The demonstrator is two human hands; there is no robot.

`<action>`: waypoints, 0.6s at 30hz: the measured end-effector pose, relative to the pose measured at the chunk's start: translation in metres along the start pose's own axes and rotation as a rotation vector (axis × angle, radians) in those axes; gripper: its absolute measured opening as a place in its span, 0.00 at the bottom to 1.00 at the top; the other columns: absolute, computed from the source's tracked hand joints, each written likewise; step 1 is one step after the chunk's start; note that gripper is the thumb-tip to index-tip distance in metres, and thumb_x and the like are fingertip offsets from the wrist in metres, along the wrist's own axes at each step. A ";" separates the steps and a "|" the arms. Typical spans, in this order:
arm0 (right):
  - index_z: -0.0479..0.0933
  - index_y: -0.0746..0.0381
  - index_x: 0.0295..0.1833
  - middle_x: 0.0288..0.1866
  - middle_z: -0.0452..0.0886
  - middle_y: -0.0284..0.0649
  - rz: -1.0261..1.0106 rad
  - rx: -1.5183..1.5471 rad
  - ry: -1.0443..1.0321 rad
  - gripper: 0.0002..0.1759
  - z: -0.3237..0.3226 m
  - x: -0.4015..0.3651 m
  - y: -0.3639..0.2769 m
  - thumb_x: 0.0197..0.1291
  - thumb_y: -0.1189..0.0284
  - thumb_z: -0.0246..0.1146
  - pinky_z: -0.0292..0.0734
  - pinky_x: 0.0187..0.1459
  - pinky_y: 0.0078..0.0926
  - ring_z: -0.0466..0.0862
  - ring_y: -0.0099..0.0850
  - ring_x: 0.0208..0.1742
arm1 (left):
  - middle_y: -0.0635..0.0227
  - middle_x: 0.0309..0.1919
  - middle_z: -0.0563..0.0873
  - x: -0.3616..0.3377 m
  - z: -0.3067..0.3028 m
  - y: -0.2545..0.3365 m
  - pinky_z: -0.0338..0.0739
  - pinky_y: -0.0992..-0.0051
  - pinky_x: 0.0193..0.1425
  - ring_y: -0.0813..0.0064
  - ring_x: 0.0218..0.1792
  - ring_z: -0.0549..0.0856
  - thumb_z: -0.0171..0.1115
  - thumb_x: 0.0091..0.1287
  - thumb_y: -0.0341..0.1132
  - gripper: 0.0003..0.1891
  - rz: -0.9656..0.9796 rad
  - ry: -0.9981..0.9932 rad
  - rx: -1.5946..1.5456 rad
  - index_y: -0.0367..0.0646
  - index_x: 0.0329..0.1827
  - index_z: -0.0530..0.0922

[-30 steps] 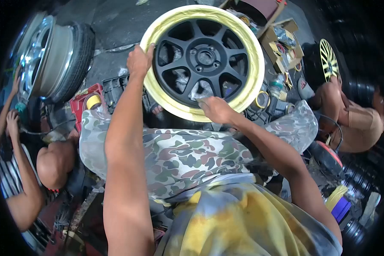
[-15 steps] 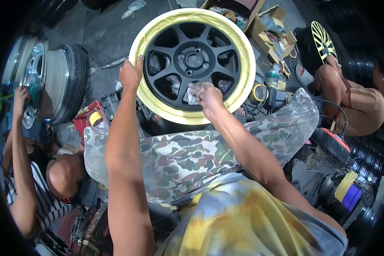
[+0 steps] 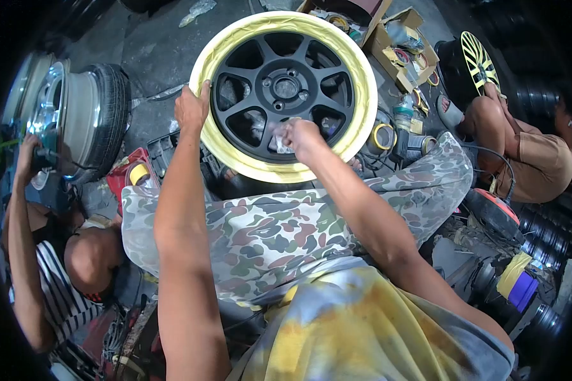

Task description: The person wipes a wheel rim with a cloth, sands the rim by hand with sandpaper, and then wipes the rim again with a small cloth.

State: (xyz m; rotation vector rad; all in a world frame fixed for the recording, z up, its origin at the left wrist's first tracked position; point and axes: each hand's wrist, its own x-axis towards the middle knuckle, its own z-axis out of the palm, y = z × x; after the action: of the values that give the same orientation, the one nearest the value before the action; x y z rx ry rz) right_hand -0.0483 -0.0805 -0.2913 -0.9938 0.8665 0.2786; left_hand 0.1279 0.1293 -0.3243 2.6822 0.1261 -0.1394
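A dark alloy wheel (image 3: 258, 90) faces me above my knees, its outer lip covered with yellow masking tape (image 3: 203, 114). At the left side of the lip, my left hand (image 3: 191, 110) grips the edge, thumb laid over the tape. My right hand (image 3: 303, 138) is closed on a small whitish piece (image 3: 281, 143) at the lower spokes, its fingers smeared by motion. What that piece is made of I cannot tell.
On the left, a person works by a silver wheel (image 3: 76, 108) near a tyre (image 3: 113, 114). Another person (image 3: 540, 159) sits at right by a yellow-and-black wheel (image 3: 480, 60). A cardboard box (image 3: 397, 63) holds tape rolls. A red-and-black power tool (image 3: 492, 213) lies at right.
My right hand has shifted slightly left and down with the whitish piece. The left hand stays on the lip. The left person's hand has moved a little lower.
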 end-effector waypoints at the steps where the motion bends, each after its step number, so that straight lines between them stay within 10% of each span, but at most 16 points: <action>1: 0.73 0.67 0.38 0.51 0.87 0.56 0.074 0.350 0.074 0.15 -0.001 0.003 -0.006 0.76 0.75 0.43 0.70 0.24 0.26 0.84 0.30 0.34 | 0.38 0.51 0.87 0.001 -0.001 0.001 0.77 0.50 0.63 0.39 0.56 0.85 0.60 0.69 0.65 0.37 0.006 -0.005 -0.011 0.34 0.58 0.82; 9: 0.69 0.69 0.45 0.48 0.87 0.59 -0.058 0.210 0.106 0.14 0.018 -0.013 -0.007 0.78 0.73 0.39 0.75 0.27 0.29 0.88 0.37 0.37 | 0.36 0.50 0.87 0.001 -0.001 0.003 0.77 0.49 0.62 0.37 0.56 0.85 0.60 0.69 0.65 0.37 0.014 0.010 -0.041 0.34 0.57 0.82; 12: 0.76 0.75 0.50 0.44 0.89 0.53 -0.182 -0.694 -0.102 0.21 0.008 -0.004 0.007 0.79 0.68 0.43 0.81 0.36 0.29 0.90 0.38 0.37 | 0.35 0.50 0.87 0.001 0.001 0.003 0.77 0.49 0.63 0.37 0.55 0.85 0.59 0.69 0.66 0.38 0.004 0.015 -0.027 0.32 0.57 0.82; 15: 0.80 0.74 0.57 0.43 0.89 0.48 -0.212 -0.584 -0.398 0.25 -0.016 -0.049 -0.031 0.80 0.63 0.46 0.80 0.40 0.28 0.89 0.34 0.38 | 0.34 0.51 0.86 0.001 -0.002 0.003 0.77 0.49 0.63 0.37 0.56 0.85 0.59 0.69 0.66 0.39 -0.019 0.002 -0.022 0.30 0.57 0.81; 18: 0.85 0.69 0.58 0.44 0.89 0.47 -0.235 -0.602 -0.186 0.29 -0.059 -0.048 -0.058 0.80 0.56 0.49 0.79 0.41 0.25 0.86 0.30 0.38 | 0.35 0.53 0.86 -0.002 -0.007 0.006 0.77 0.49 0.64 0.38 0.59 0.84 0.59 0.69 0.67 0.40 -0.028 -0.037 -0.037 0.30 0.58 0.81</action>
State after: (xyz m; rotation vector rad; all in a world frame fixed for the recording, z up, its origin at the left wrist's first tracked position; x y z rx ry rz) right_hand -0.0760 -0.1527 -0.2349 -1.5873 0.4903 0.4357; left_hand 0.1269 0.1271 -0.3157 2.6400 0.1526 -0.1933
